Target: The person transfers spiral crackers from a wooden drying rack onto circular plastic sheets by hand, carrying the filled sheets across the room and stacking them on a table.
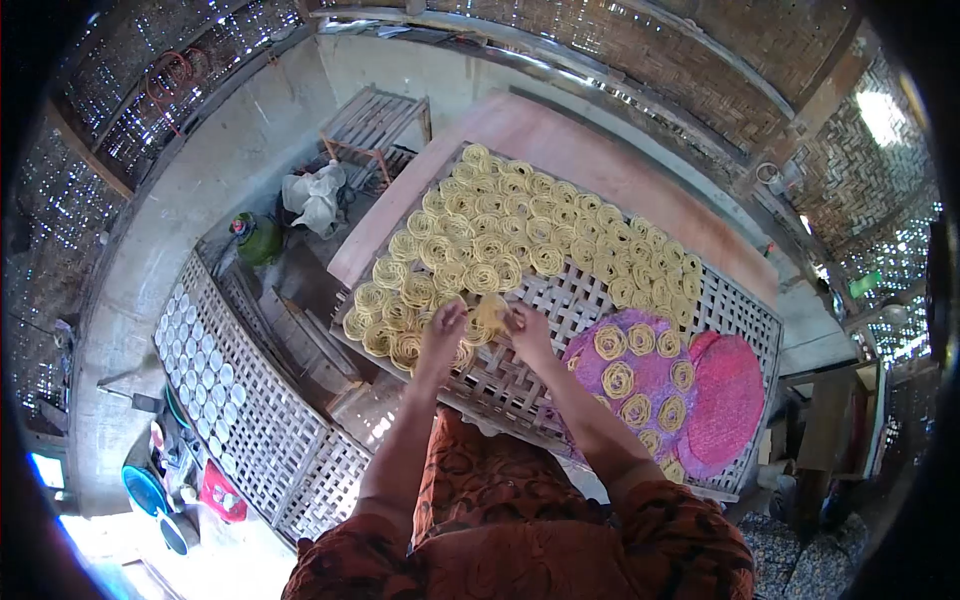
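Many yellow coiled noodle nests (480, 275) lie in close rows on a woven bamboo rack (535, 292) in front of me. At the near edge of these rows, my right hand (528, 332) pinches one raised noodle nest (491, 311) at its right side. Just left of that nest is my left hand (443, 328), its fingers curled closed; whether they grip a nest is too small to tell. More nests lie spaced apart on a purple mesh round (590, 352) to the right of my right hand.
Bright pink mesh rounds (735, 405) lie at the rack's right end. Under the rack is a wide pinkish board (560, 130). On the left, another woven rack (270, 400) bears rows of small pale discs (200, 370). A slatted bamboo stand (375, 120) is by the wall.
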A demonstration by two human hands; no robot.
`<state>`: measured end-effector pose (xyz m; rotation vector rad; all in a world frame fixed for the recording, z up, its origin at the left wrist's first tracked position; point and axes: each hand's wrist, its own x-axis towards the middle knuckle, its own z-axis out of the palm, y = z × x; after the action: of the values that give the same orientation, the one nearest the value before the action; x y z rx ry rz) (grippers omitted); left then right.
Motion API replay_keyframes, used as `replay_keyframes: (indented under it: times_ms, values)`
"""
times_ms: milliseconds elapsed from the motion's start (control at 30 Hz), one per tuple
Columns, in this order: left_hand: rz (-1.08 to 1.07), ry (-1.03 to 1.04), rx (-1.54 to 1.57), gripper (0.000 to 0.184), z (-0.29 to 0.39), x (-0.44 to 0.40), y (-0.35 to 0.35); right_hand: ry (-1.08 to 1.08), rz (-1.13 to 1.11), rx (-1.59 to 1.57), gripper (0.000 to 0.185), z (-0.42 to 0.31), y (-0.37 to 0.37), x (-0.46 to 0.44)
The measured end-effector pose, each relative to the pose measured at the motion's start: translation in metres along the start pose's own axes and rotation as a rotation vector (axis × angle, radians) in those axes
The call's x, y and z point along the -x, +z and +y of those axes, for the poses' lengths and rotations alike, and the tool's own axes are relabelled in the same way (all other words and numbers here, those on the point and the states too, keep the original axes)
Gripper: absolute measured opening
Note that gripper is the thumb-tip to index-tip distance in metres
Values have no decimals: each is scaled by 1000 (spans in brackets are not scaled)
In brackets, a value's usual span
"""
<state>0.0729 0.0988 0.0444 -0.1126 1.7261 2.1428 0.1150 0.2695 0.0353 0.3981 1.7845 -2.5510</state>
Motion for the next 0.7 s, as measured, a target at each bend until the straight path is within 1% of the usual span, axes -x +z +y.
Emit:
replay_keyframes:
  times_ms: [33,67,100,133,200,233,267,333,367,400,433,500,567,600,667,700]
  values:
    - [26,35,-196,35,2,-16,-5,-319,33,535,30,-6,-1,-7]
    - [21,30,-195,35,7,-24,-8,-633,64,1072,31,-10,-3,-13]
    - [42,80,-179,35,14,-30,-10,-523,-25,1190,34,-7,-7,-17]
    - [62,130,-164,34,20,-32,-12,-517,-18,1189,34,1,-11,-19]
    - [52,148,-199,34,31,-38,-17,-813,-97,1506,36,28,-24,-25]
    - [47,168,-230,33,34,-41,-16,-724,-92,1337,41,33,-30,-23]
    - [32,166,-235,33,33,-42,-12,-720,-76,1338,41,26,-39,-18]
    - [-19,286,-361,31,26,-43,-2,-660,237,1122,42,-1,-72,7]
    - [-63,247,-419,29,26,-39,14,-525,404,1112,40,-17,-92,26]
    - [-147,270,-467,29,8,-39,32,-387,569,1093,38,-31,-114,46]
    - [-230,296,-512,29,-12,-36,54,-312,667,1150,39,-44,-131,61]
    - [-568,427,-679,30,-30,-20,110,-239,786,1208,39,-57,-164,85]
    - [-726,594,-1006,30,-49,-9,160,-7,824,1360,33,-52,-195,97]
    - [-741,605,-996,30,-62,-10,181,-6,844,1366,33,-49,-204,100]
    - [-771,845,-1312,33,-88,-22,215,-11,893,1432,28,-41,-226,101]
    - [-697,944,-1241,37,-97,-24,224,-194,957,1644,26,-17,-249,95]
